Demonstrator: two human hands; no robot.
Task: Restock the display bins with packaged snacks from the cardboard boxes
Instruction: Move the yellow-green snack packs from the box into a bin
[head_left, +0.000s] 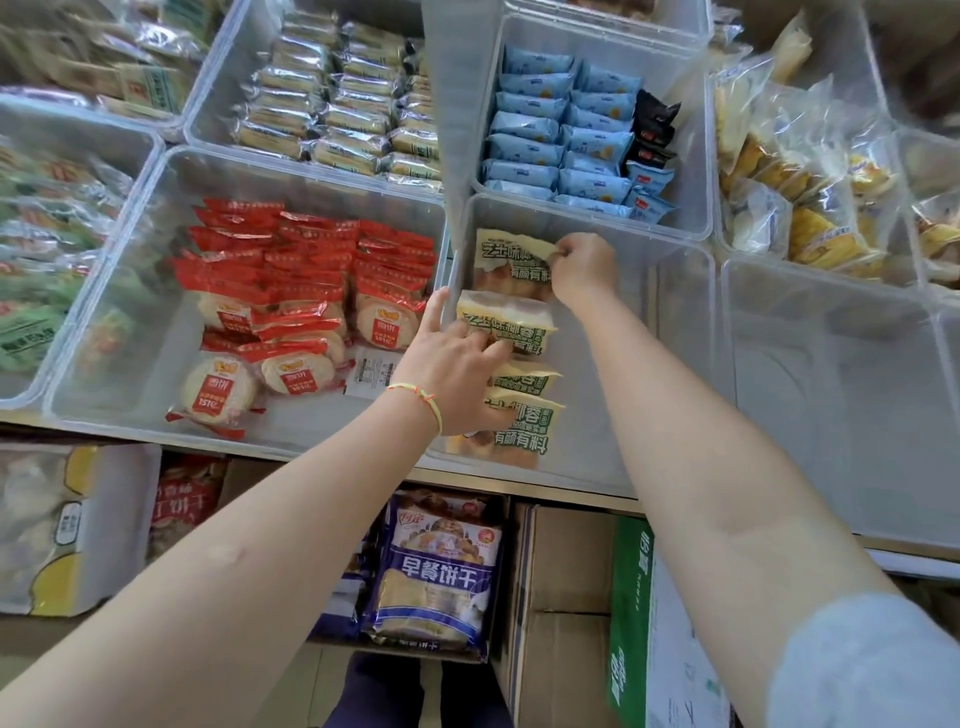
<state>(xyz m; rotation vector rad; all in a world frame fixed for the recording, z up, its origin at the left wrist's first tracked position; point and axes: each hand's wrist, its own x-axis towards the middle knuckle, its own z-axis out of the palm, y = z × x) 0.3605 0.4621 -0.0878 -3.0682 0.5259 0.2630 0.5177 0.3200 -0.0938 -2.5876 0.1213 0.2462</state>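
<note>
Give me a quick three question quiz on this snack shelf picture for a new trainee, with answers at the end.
1. True or false: the clear plastic bin that both hands reach into is full.
2. Which hand pinches the farthest yellow-and-green snack packet? A left hand, B right hand.
3. What colour are the wrappers of the round rice cracker packs in the bin to the left?

Key:
1. False; the packets line only its left side.
2. B.
3. Red.
</note>
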